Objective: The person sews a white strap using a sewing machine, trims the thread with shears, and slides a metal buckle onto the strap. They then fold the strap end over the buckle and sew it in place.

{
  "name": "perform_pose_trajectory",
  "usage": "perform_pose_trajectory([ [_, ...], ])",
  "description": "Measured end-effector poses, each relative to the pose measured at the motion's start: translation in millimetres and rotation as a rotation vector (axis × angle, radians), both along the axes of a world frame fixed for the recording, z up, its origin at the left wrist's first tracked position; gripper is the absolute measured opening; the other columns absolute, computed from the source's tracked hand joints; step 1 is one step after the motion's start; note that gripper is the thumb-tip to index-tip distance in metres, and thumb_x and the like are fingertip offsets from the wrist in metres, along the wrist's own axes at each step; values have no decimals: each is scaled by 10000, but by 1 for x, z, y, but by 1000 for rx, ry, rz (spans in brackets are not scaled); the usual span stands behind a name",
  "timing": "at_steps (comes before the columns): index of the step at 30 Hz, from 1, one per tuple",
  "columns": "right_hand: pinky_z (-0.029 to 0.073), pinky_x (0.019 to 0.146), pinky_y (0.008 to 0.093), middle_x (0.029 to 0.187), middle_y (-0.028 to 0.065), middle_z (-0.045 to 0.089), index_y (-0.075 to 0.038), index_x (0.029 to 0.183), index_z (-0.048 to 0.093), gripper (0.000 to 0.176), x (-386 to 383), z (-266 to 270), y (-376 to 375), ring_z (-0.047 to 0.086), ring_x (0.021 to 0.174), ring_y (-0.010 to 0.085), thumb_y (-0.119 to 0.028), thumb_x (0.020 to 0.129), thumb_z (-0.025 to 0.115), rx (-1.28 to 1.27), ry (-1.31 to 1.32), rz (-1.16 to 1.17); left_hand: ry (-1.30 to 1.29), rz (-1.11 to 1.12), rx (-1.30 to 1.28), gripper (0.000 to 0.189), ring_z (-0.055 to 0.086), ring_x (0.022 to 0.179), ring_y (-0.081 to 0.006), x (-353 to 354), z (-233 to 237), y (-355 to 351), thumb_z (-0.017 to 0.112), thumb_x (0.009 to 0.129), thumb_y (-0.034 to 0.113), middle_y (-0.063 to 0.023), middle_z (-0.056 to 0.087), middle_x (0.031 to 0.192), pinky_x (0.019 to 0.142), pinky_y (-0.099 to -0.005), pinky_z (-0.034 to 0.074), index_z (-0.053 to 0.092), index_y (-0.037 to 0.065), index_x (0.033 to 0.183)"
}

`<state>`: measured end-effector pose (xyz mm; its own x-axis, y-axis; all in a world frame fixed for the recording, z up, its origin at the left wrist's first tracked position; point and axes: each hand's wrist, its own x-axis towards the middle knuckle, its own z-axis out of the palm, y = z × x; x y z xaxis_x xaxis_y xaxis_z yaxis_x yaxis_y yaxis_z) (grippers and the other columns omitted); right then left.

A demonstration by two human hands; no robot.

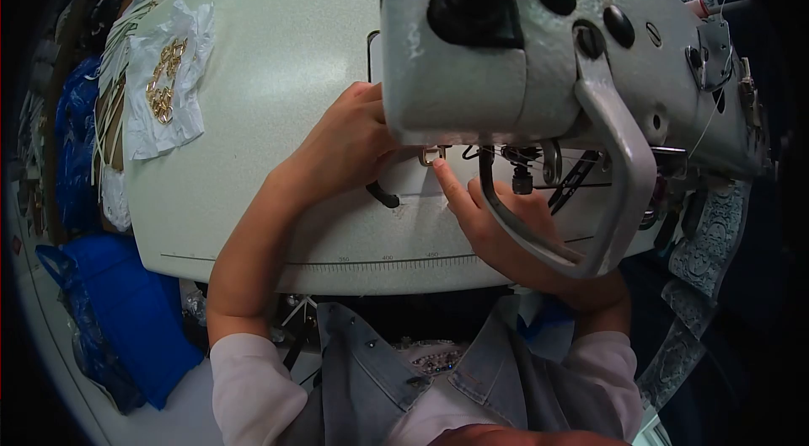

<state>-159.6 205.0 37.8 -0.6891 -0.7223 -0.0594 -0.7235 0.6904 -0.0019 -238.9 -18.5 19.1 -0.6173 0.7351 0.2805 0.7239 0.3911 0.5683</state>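
A small gold-coloured metal buckle lies on the pale machine table, just below the sewing machine head. My right hand has its index finger stretched out, the tip touching the buckle; its other fingers are partly hidden by the machine's curved metal lever. From the other side my left hand reaches in beside the buckle. Its fingertips are hidden by the machine head, so what they hold does not show. A short black curved piece pokes out below my left hand.
White paper with several gold-coloured metal pieces lies at the table's left, beside pale thin strips. A printed ruler runs along the front edge. A blue bag stands lower left. Patterned fabric hangs at right.
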Motion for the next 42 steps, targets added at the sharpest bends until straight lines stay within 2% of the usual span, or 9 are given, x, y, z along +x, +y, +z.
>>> perform_pose_trajectory([
  [3, 375, 485, 272, 682, 4, 487, -38, 1233, 566, 467, 0, -12, 5, 513, 558, 133, -73, 770, 522, 12, 221, 58, -475, 146, 85, 281, 570, 1002, -221, 13, 19, 6, 693, 732, 66, -32, 643, 952, 915, -377, 423, 695, 138, 1004],
  [7, 425, 486, 336, 652, 53, 548, -18, 1119, 601, 347, -13, -16, -1, 582, 571, 195, -57, 782, 530, -718, -95, -82, -47, 240, -218, 266, 625, 883, -261, 26, 7, 8, 721, 731, 142, -75, 655, 914, 839, -408, 476, 688, 140, 995],
  [10, 438, 459, 397, 596, 87, 564, -39, 975, 613, 197, -11, -25, -1, 595, 527, 258, -83, 794, 551, -510, -344, -188, -290, 327, -13, 270, 630, 894, -279, 31, 11, 15, 701, 748, 120, -86, 659, 945, 813, -416, 487, 673, 106, 1015],
  [15, 442, 451, 384, 567, 99, 554, -45, 678, 553, 79, -12, -22, -6, 585, 495, 261, -62, 755, 547, -464, -357, -99, -60, 321, -151, 293, 572, 915, -259, 23, -47, -3, 698, 786, 176, -93, 609, 980, 803, -373, 447, 612, 56, 1039],
  [17, 444, 448, 384, 568, 105, 559, -21, 718, 563, 47, -9, -22, -9, 587, 492, 262, -60, 744, 552, -458, -307, -138, -63, 282, -367, 401, 523, 1118, -293, 22, -36, -7, 641, 831, 212, -142, 566, 1179, 975, -393, 392, 559, 11, 1168],
  [19, 447, 445, 383, 570, 112, 563, 2, 758, 573, 67, -7, -22, -12, 589, 489, 264, -57, 732, 556, -437, -263, -160, 35, 306, -258, 312, 619, 768, -157, 21, -39, -14, 762, 763, 185, -24, 647, 828, 649, -297, 493, 595, 67, 999],
  [26, 447, 442, 385, 594, 121, 582, 97, 1167, 523, 435, -17, -32, -9, 606, 511, 267, -62, 764, 555, -716, -276, -87, -196, 238, -61, 232, 620, 876, -239, 22, -2, -2, 690, 776, 174, -75, 657, 954, 791, -362, 473, 676, 113, 999],
  [33, 439, 460, 395, 630, 103, 599, -75, 847, 598, 93, -21, -16, -8, 601, 563, 318, -48, 767, 560, -635, -545, -229, -123, 293, 3, 200, 633, 764, -256, 12, 7, 0, 677, 753, 99, -106, 647, 831, 692, -361, 494, 681, 98, 953],
  [42, 444, 466, 389, 589, 94, 589, -80, 717, 596, 54, -13, -32, -1, 598, 541, 293, -74, 756, 559, -586, -373, -183, -257, 292, -56, 152, 643, 732, -255, 17, 2, 5, 682, 723, 65, -89, 657, 819, 663, -371, 498, 699, 79, 873],
])
